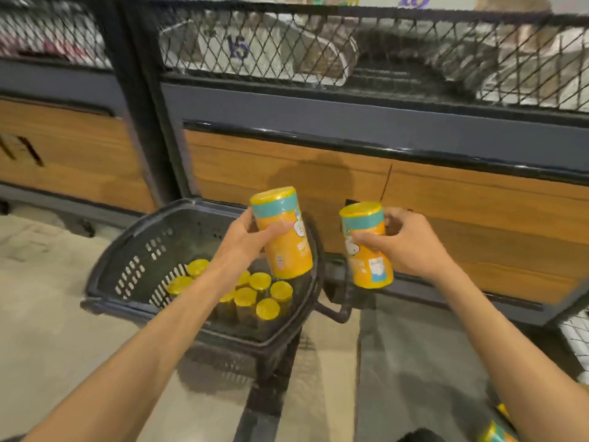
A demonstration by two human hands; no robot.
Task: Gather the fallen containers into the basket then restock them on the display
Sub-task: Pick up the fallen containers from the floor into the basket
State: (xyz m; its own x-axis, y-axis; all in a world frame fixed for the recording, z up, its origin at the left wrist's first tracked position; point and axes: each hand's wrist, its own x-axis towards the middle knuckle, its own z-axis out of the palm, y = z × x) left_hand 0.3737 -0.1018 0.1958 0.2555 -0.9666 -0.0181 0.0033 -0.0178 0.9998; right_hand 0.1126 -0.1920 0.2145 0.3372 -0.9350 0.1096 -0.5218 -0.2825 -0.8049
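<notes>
Head view, left first: what's where?
— The basket (127,260) sits below the left hand's (245,240) fingers, with yellow-lidded containers (245,296) standing inside. Those fingers wrap the first container (283,232), long axis near upright, top tipped left.
— And the right hand (411,244)?
— Its fingers are clasped round the second container (366,247), also near upright, just right of the basket.
— Next?
— Likely the display bin (318,46), up and ahead of both hands, about equally near (a stray container (497,433) lies low right).

Pale bags (318,49) behind black wire mesh (414,30), purple "15" on one; beige floor (47,282) below.
</notes>
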